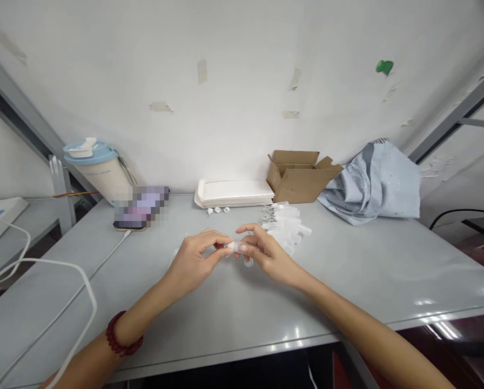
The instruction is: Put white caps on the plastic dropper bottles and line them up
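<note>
Head cam: L hand [197, 259] & R hand [268, 253] meet above the shiny grey counter [226, 324], both on 1 small white-and-translucent plastic tube [237, 247], held approx. level btwn them. L thumb & fingers clamped on its white end; R thumb & a finger behind clamped on the clearer end, R index raised off it, other fingers partly hidden. Another small translucent piece [248, 262] shows just below the R fingers.

Beyond R hand: heap of translucent white plastic tubes [284, 222]. Behind: stack of flat white packets [237, 192] w/ 3 tiny white plastic caps [217, 210] just in front, then open brown cardboard box [302, 183] & crumpled pale-blue fabric bag [382, 183]. Far L: cream tumbler w/ blue lid [106, 173], phone [142, 208] (pixelated) w/ white cable [112, 251] plugged in. Dark-red bead bracelet [122, 334] on L wrist.
</note>
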### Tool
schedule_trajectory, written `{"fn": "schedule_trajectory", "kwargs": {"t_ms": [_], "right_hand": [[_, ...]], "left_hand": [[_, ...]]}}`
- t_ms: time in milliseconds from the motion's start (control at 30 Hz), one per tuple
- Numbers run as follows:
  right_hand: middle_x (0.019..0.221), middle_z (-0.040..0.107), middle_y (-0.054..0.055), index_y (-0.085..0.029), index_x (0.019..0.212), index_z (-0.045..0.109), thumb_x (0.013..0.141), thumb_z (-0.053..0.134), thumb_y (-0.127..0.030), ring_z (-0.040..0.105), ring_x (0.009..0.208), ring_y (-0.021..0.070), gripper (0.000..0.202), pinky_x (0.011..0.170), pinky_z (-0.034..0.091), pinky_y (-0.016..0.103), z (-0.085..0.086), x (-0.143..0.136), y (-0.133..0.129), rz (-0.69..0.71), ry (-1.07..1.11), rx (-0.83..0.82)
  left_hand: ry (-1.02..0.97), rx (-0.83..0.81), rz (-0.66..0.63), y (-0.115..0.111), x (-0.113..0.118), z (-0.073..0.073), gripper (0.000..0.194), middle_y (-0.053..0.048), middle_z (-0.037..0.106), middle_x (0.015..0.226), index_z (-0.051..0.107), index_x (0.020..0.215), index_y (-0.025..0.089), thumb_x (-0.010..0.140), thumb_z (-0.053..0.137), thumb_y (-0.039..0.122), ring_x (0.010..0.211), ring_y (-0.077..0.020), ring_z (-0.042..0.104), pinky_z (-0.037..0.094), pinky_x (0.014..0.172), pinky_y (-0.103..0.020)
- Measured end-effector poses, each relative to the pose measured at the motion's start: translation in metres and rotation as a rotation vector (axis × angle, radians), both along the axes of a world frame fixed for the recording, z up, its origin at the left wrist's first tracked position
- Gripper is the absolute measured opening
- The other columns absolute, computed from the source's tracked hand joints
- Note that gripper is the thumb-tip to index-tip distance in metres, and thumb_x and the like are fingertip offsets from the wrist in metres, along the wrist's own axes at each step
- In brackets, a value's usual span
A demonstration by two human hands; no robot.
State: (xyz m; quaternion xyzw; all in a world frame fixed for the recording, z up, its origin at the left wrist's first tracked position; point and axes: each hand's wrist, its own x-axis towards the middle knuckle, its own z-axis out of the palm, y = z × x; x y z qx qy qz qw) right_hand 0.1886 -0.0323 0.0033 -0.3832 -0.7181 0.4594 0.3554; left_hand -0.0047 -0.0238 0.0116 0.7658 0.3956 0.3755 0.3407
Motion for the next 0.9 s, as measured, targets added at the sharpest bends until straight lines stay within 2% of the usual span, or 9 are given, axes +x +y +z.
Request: {"fn": "schedule_trajectory", "kwargs": {"t_ms": [100, 200, 300, 400, 533, 633, 767, 900], "right_hand": [[0.081, 0.062, 0.002, -0.021, 0.111, 0.039, 0.091, 0.044, -0.03, 0.049, 0.064, 0.0115, 0.023, 0.066, 0.041, 0.028, 0.0, 0.0, 0.0, 0.024, 0.051, -0.044], [0.086, 0.064, 0.003, -0.021, 0.112, 0.039, 0.091, 0.045, -0.029, 0.051, 0.069, 0.0122, 0.023, 0.069, 0.042, 0.029, 0.002, -0.001, -0.003, 0.019, 0.03, -0.005], [0.089, 0.065, 0.005, -0.021, 0.113, 0.04, 0.091, 0.044, -0.029, 0.054, 0.074, 0.0136, 0.024, 0.072, 0.043, 0.031, 0.005, -0.003, -0.007, 0.001, 0.01, 0.042], [0.088, 0.067, 0.005, -0.021, 0.112, 0.039, 0.092, 0.043, -0.028, 0.058, 0.079, 0.0151, 0.022, 0.07, 0.044, 0.03, 0.006, -0.005, -0.008, 0.005, 0.008, 0.083], [0.085, 0.066, 0.004, -0.021, 0.111, 0.04, 0.091, 0.043, -0.023, 0.058, 0.078, 0.0156, 0.021, 0.069, 0.043, 0.029, 0.004, -0.005, -0.007, -0.051, -0.074, 0.238], [0.082, 0.064, 0.004, -0.019, 0.111, 0.04, 0.09, 0.042, -0.021, 0.056, 0.071, 0.015, 0.021, 0.066, 0.042, 0.028, 0.002, -0.005, -0.006, -0.077, -0.148, 0.288], [0.08, 0.062, 0.003, -0.019, 0.111, 0.039, 0.091, 0.04, -0.021, 0.054, 0.069, 0.0141, 0.021, 0.066, 0.041, 0.028, 0.0, -0.004, -0.006, -0.053, -0.139, 0.21], [0.073, 0.061, 0.0, -0.02, 0.11, 0.039, 0.092, 0.04, -0.028, 0.046, 0.061, 0.0116, 0.02, 0.061, 0.037, 0.026, 0.001, -0.002, -0.004, -0.031, -0.038, 0.001]], "left_hand": [[-0.047, -0.081, -0.048, 0.001, -0.001, 0.005, 0.014, -0.003, 0.067, 0.082, 0.068, 0.084, 0.018, 0.082, 0.059, 0.028, 0.078, -0.0161, 0.059, 0.044, 0.074, -0.026], [-0.093, -0.223, -0.082, 0.003, -0.001, 0.009, 0.023, -0.002, 0.068, 0.079, 0.068, 0.077, 0.017, 0.084, 0.054, 0.034, 0.078, -0.0164, 0.059, 0.044, 0.072, -0.025], [-0.092, -0.334, -0.046, 0.004, -0.001, 0.011, 0.029, -0.001, 0.067, 0.073, 0.066, 0.072, 0.016, 0.084, 0.052, 0.039, 0.075, -0.016, 0.059, 0.044, 0.07, -0.024], [-0.016, -0.384, -0.003, 0.003, -0.001, 0.012, 0.036, 0.001, 0.063, 0.064, 0.064, 0.064, 0.016, 0.085, 0.05, 0.042, 0.062, -0.0123, 0.053, 0.04, 0.059, -0.021], [0.075, -0.372, 0.031, 0.001, 0.001, 0.013, 0.043, 0.002, 0.058, 0.057, 0.06, 0.059, 0.015, 0.085, 0.046, 0.047, 0.049, -0.0086, 0.041, 0.032, 0.047, -0.021], [0.092, -0.34, 0.032, 0.0, 0.001, 0.012, 0.044, 0.002, 0.057, 0.057, 0.058, 0.058, 0.015, 0.085, 0.046, 0.048, 0.052, -0.0096, 0.043, 0.033, 0.05, -0.021], [0.122, -0.272, 0.01, 0.0, 0.002, 0.007, 0.038, 0.0, 0.061, 0.066, 0.06, 0.066, 0.016, 0.086, 0.046, 0.046, 0.063, -0.0131, 0.052, 0.038, 0.057, -0.022], [0.128, -0.134, -0.02, -0.001, 0.002, 0.003, 0.022, -0.001, 0.066, 0.082, 0.063, 0.086, 0.019, 0.086, 0.049, 0.036, 0.078, -0.0161, 0.057, 0.042, 0.068, -0.024]]}}
